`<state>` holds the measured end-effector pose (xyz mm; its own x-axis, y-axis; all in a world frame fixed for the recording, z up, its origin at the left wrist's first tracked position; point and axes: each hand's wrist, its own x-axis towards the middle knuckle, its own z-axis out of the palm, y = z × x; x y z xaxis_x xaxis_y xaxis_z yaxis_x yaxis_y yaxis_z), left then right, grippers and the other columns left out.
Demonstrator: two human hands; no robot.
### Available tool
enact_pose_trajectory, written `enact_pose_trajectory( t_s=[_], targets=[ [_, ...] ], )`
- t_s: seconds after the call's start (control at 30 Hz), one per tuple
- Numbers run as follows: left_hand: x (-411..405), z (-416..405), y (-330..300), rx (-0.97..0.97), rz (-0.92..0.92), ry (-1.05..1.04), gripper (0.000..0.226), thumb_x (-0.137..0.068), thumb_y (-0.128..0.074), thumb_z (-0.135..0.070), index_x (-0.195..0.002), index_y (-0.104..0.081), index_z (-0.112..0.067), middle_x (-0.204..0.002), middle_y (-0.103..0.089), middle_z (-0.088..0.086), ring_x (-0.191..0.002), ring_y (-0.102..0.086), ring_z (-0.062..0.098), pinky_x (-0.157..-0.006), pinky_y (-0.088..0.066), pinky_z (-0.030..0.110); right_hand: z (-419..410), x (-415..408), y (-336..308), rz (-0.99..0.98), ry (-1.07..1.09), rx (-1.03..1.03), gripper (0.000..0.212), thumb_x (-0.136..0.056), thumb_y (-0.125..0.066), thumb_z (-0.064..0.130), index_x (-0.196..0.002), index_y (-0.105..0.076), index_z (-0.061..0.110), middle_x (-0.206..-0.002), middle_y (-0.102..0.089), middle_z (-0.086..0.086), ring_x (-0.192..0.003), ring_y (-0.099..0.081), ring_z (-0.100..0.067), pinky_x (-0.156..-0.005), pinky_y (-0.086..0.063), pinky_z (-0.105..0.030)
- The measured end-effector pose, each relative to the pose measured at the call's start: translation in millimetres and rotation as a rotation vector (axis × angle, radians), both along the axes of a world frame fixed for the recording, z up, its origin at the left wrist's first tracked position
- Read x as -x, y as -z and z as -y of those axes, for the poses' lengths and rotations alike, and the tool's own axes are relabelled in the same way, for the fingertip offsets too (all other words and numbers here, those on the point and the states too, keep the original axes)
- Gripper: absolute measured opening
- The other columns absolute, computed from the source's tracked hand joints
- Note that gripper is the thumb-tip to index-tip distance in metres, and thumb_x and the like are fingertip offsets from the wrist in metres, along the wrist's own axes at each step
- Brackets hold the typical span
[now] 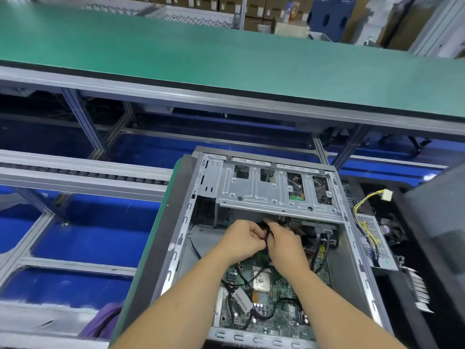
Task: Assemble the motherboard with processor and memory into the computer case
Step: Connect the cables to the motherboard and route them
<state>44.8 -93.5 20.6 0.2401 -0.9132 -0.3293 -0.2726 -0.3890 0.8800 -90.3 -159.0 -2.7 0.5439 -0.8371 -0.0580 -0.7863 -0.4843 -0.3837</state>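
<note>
Computer case (266, 197) lying open on the bench (141, 285), motherboard (264, 293) seated inside. Left hand (242, 239) and right hand (285, 244), fingers curled, pinch a limp black cable (266, 229). The board is probably rigid and fragile; handle by its edges.

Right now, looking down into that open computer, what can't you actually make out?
All in the head view:
- What the black cable plugs into: the left hand and right hand cover it.
- The upper motherboard: hidden by the hands and the metal drive bracket.
- Any processor markings: too small.
- The finned part right of the case: blurred.
</note>
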Motion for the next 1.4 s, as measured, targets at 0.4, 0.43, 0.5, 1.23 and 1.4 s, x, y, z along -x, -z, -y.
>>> enact_pose_trajectory(
  t_s=[0.4, 0.43, 0.5, 1.23, 1.4],
  targets=[
    [4.2, 0.0, 11.7, 0.040, 0.499, 0.341, 0.040, -0.101, -0.034, -0.045, -0.090, -0.063, -0.020, -0.091, -0.058, -0.003, -0.099, -0.047, 0.020, -0.087, -0.045, 0.039, 10.7, 9.8, 7.1, 0.230, 0.309, -0.153, 0.027, -0.101, -0.050, 0.005, -0.118, -0.071, 0.006, -0.074, -0.063, -0.002, -0.064, -0.061, -0.016, -0.054, -0.048, -0.027],
    [5.2, 1.0, 11.6, 0.048, 0.548, 0.333, 0.044, -0.102, -0.029, -0.046, -0.087, -0.061, -0.019, -0.092, -0.056, -0.002, -0.100, -0.045, 0.021, -0.091, -0.042, 0.041, 10.9, 10.9, 8.1, 0.191, 0.314, -0.148, 0.026, -0.101, -0.048, 0.004, -0.115, -0.071, 0.002, -0.073, -0.062, -0.002, -0.061, -0.057, -0.013, -0.051, -0.042, -0.025],
    [6.8, 3.8, 10.5, 0.057, 0.697, 0.333, 0.045, -0.103, -0.026, -0.043, -0.097, -0.064, -0.020, -0.100, -0.058, 0.001, -0.102, -0.047, 0.024, -0.096, -0.038, 0.042, 11.4, 10.2, 8.3, 0.137, 0.287, -0.174, 0.031, -0.101, -0.045, 0.003, -0.123, -0.066, 0.004, -0.082, -0.064, -0.004, -0.065, -0.056, -0.013, -0.054, -0.041, -0.024],
    [-8.5, 13.2, 19.7, -0.047, 0.744, 0.103, 0.028, -0.094, -0.043, -0.032, -0.097, -0.062, -0.012, -0.125, -0.057, 0.012, -0.128, -0.042, 0.035, -0.093, -0.043, 0.043, 24.0, -3.0, 5.3, -0.147, 0.157, -0.173, 0.046, -0.106, -0.038, 0.013, -0.152, -0.034, 0.013, -0.075, -0.059, -0.011, -0.078, -0.063, -0.036, -0.064, -0.053, -0.039],
    [-9.6, 16.4, 25.7, -0.091, 0.744, 0.238, 0.043, -0.097, -0.036, -0.041, -0.126, -0.060, -0.019, -0.146, -0.046, 0.007, -0.137, -0.031, 0.030, -0.110, -0.026, 0.050, 22.0, -0.4, 7.2, -0.077, 0.119, -0.165, 0.045, -0.103, -0.040, 0.007, -0.145, -0.049, 0.021, -0.072, -0.059, -0.008, -0.072, -0.060, -0.031, -0.062, -0.052, -0.034]
  ],
)
